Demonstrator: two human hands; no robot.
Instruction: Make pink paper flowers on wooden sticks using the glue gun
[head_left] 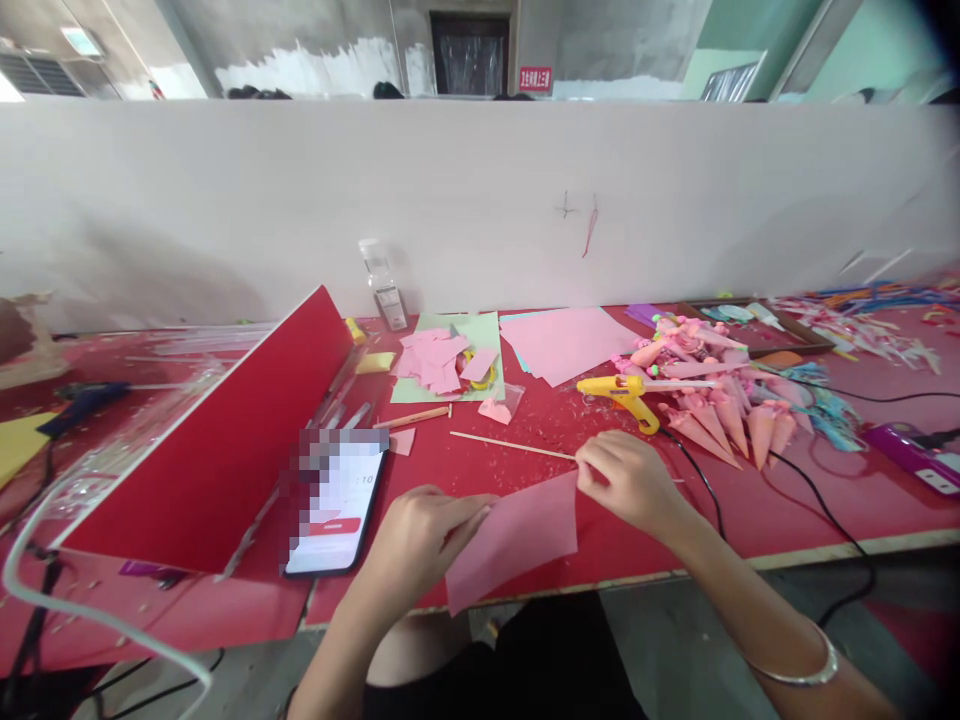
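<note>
My left hand (427, 535) pinches the top left of a pink paper sheet (525, 535) between thumb and fingers. The sheet is slightly curved, and its lower edge hangs over the front of the table. My right hand (622, 478) is closed at the sheet's upper right corner. A thin wooden stick (510, 445) lies just beyond the sheet, its right end meeting my right fingertips; whether they grip it too, I cannot tell. Beyond my right hand lies a yellow glue gun (619, 395), its nozzle pointing right towards a pile of pink paper cones (724, 415).
A phone (337, 520) lies left of my hands, beside a slanting red board (247, 440). Cut pink pieces (435, 360) rest on green paper (405, 390). Pink sheets (570, 340) and a clear bottle (386, 295) stand farther back. Black cables (701, 470) cross the right side; a white partition (450, 200) rises behind.
</note>
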